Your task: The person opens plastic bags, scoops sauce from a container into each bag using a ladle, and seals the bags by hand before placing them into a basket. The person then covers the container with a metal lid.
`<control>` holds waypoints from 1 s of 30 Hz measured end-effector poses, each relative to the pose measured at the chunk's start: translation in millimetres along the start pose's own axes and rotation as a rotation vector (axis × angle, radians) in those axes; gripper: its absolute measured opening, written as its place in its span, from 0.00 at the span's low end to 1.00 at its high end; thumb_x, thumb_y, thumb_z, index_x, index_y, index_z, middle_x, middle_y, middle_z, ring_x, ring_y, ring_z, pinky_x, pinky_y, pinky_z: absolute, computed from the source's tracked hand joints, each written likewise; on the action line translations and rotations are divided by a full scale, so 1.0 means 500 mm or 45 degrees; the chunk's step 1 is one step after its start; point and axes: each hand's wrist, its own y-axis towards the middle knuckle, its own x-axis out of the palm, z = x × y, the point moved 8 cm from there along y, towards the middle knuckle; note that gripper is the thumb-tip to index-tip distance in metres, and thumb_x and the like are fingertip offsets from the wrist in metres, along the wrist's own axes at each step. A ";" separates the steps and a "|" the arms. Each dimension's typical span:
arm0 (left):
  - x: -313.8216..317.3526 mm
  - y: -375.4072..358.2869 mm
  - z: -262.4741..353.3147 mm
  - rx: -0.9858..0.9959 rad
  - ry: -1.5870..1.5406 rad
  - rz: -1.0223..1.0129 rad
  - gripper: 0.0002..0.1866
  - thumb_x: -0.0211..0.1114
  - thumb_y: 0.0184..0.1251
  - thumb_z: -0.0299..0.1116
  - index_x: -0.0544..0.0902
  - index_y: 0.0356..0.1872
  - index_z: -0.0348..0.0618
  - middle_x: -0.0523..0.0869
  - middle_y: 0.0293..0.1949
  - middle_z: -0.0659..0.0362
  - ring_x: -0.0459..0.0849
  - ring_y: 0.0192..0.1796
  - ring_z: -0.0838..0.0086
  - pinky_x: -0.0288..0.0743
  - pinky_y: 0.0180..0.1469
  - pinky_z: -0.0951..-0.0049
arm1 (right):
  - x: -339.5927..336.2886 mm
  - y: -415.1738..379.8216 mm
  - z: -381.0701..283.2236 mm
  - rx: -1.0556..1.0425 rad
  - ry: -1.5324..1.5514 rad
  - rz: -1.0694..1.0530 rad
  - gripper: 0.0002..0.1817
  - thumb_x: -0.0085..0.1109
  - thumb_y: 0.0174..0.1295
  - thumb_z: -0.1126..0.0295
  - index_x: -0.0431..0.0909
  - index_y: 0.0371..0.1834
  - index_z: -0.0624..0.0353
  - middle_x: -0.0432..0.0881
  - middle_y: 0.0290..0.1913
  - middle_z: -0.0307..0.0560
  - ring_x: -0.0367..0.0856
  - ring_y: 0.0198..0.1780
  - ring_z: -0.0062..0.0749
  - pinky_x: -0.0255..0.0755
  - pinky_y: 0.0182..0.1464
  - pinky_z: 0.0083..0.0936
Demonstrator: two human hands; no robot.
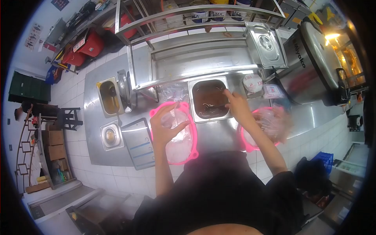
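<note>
The sauce pan (191, 94) is lying right of the spread left hand (163, 130), the nearer right hand (237, 106) pinching a left-pointing utensil (221, 106).

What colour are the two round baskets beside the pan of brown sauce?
Bright pink, showing best in the head view.

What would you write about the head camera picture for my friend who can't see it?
A person's right hand reaches to the side of a metal pan of brown liquid, while their left hand curves over a pink-rimmed container with clear plastic inside. Another pink-rimmed container is to the right, by the steel counter.
</note>
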 end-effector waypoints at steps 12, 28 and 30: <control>-0.008 -0.038 -0.075 -0.309 -0.073 0.052 0.36 0.84 0.37 0.32 0.83 0.55 0.46 0.85 0.52 0.57 0.82 0.55 0.71 0.79 0.55 0.62 | -0.046 0.036 -0.086 -0.419 -0.353 0.291 0.16 0.66 0.52 0.72 0.77 0.44 0.46 0.86 0.33 0.34 0.75 0.47 0.37 0.55 0.49 0.41; -0.030 -0.064 -0.091 -0.363 -0.243 0.139 0.38 0.83 0.37 0.25 0.80 0.58 0.41 0.86 0.52 0.54 0.83 0.55 0.71 0.78 0.54 0.68 | -0.009 -0.012 0.084 0.072 0.831 -0.043 0.24 0.72 0.53 0.68 0.72 0.52 0.47 0.87 0.33 0.28 0.80 0.43 0.15 0.47 0.56 0.31; -0.022 -0.057 -0.084 -0.365 -0.206 0.117 0.38 0.83 0.38 0.26 0.80 0.58 0.42 0.86 0.52 0.55 0.83 0.55 0.71 0.78 0.55 0.67 | -0.016 -0.021 0.091 0.096 0.903 -0.015 0.24 0.72 0.53 0.68 0.71 0.52 0.48 0.87 0.32 0.28 0.79 0.41 0.12 0.48 0.55 0.28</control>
